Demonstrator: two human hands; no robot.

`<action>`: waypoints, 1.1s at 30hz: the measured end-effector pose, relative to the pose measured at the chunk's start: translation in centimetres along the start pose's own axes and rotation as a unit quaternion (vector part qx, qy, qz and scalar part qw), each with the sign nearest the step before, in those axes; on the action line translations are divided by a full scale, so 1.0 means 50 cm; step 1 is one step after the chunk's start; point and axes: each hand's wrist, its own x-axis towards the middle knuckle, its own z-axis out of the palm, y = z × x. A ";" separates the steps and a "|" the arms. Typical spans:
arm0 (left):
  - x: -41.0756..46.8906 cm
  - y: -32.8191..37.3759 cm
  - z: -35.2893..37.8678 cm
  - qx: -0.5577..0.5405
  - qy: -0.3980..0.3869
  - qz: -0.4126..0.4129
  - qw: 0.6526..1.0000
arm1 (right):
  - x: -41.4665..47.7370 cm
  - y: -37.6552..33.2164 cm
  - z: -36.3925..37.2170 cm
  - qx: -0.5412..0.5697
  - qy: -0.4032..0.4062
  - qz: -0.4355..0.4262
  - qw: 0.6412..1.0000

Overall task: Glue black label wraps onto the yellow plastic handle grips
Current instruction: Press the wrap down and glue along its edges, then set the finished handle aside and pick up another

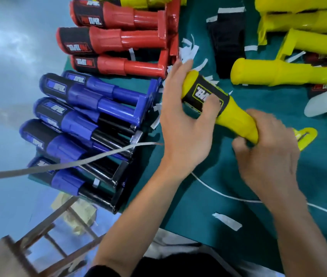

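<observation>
**Both hands on one yellow grip, black band round its thick end**

Head view: you hold a smooth, glossy yellow plastic handle grip (pixel 236 118) slanting between your hands over the matte, dark green counter (pixel 238 186). Your left hand (pixel 180 124) curls round the grip's thick, rounded end. Its fingertips press on the black label wrap (pixel 204 92), a band with yellow lettering that circles the grip. Your right hand (pixel 268 156) is closed round the narrower neck.

Left of your left hand lie blue grips (pixel 90 100), stepped in shape and banded in black. Beyond that hand lie red grips (pixel 118 39), banded alike. Beyond your right hand lie bare yellow grips (pixel 278 74) and a stack of flat black labels (pixel 228 41). Curled white paper strips (pixel 188 50) litter the counter just past your left fingers.
</observation>
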 end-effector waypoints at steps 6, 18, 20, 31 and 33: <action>0.069 0.052 -0.135 0.089 0.120 0.020 0.989 | 0.135 -0.194 0.015 -0.011 -0.062 -0.106 0.992; 0.049 0.035 -0.254 0.431 0.042 0.006 0.901 | 0.269 -0.402 0.244 -0.089 -0.175 -0.226 0.954; 0.050 0.033 -0.249 0.416 0.070 0.060 0.905 | 0.266 -0.394 0.247 -0.086 -0.185 -0.238 0.950; -0.018 0.024 -0.104 0.215 0.023 0.184 0.959 | 0.254 -0.062 0.033 -0.114 -0.047 0.011 0.992; -0.032 0.020 -0.057 0.185 -0.025 0.186 0.965 | 0.237 -0.001 0.025 -0.172 -0.075 0.032 0.982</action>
